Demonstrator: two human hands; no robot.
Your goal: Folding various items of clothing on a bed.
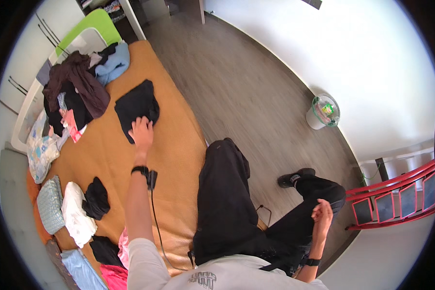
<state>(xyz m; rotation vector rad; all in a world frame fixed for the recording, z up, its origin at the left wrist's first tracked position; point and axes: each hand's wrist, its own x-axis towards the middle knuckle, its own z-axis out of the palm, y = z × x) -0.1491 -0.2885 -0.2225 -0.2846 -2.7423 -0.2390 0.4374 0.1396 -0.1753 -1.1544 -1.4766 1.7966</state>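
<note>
A folded black garment (136,103) lies on the tan bed cover (170,152). My left hand (142,134) rests on its near edge, palm down with fingers somewhat apart. Whether the fingertips pinch any cloth is hard to see, but the garment lies flat. Beside my right knee, my right hand (322,214) hovers or rests with loosely bent fingers and nothing in it. Past the folded garment is a heap of clothes, with a dark brown garment (78,81) on top and a light blue one (114,65) at its side.
Smaller piles hold a white garment (76,214), a black one (96,199) and a patterned pillow or folded cloth (50,204). A white bed rail (20,127) lines the far side. Right of me stand a lined waste bin (322,112) and a red-framed ladder (391,203). A cable (156,217) hangs from my left wrist.
</note>
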